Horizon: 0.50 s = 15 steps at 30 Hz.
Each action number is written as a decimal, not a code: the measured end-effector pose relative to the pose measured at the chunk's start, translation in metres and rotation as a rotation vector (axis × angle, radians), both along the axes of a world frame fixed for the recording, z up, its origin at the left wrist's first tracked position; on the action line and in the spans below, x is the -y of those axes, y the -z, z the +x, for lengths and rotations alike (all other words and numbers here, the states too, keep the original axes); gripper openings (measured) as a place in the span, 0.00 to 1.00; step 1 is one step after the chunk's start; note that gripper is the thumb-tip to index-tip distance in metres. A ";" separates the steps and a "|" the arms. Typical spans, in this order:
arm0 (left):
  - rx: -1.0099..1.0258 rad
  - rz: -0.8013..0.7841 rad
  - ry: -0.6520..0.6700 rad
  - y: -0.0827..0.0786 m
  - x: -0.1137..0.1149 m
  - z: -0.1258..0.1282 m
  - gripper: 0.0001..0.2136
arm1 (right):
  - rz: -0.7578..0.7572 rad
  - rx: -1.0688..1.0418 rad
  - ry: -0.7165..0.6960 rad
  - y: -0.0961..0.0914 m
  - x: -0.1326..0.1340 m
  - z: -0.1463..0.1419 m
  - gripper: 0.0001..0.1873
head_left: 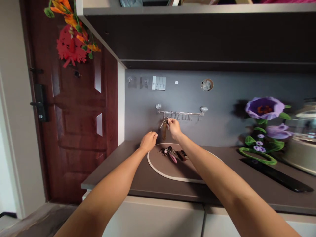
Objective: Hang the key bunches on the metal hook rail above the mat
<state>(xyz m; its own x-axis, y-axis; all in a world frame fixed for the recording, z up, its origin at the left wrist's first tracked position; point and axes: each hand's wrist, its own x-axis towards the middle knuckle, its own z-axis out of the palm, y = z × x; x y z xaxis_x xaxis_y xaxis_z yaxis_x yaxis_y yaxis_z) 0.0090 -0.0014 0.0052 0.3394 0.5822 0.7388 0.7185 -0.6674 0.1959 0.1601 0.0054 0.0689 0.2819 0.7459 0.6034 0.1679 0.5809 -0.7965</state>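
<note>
In the head view, my right hand (pixel 174 128) pinches a bunch of keys (pixel 166 122) on a metal ring, just below the left end of a clear hook rail (pixel 181 113). A brown strap (pixel 164 132) hangs down from the keys. Whether the ring is on a hook, I cannot tell. Lower and to the left, my left hand (pixel 148 141) hovers near the mat's edge with curled fingers, and nothing shows in it. More keys with fobs (pixel 172 154), one of them pink, lie on the oval brown mat (pixel 170 172) under my right forearm.
A dark shelf (pixel 197 39) overhangs the counter (pixel 138 171). To the right are purple felt flowers (pixel 265 108), a long black object (pixel 276 174) and a glass-domed appliance (pixel 303 141). Switches (pixel 159 83) are on the back wall; a red-brown door (pixel 79 131) is at left.
</note>
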 end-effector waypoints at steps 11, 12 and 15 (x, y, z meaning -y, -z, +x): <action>-0.055 -0.025 -0.023 -0.003 0.004 0.001 0.14 | -0.196 -0.384 0.019 -0.021 -0.020 -0.025 0.09; -0.058 -0.023 -0.026 -0.003 0.004 0.001 0.14 | -0.205 -0.398 0.041 -0.021 -0.021 -0.026 0.09; -0.075 -0.031 -0.032 -0.004 0.005 0.001 0.14 | -0.222 -0.412 0.087 -0.020 -0.025 -0.026 0.09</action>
<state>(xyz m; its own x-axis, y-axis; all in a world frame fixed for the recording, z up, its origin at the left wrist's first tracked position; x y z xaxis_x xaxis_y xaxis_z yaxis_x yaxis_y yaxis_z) 0.0098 -0.0067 0.0091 0.3739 0.6160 0.6934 0.7525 -0.6385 0.1614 0.1345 0.0302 0.0884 0.5316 0.8070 0.2572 -0.1471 0.3870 -0.9103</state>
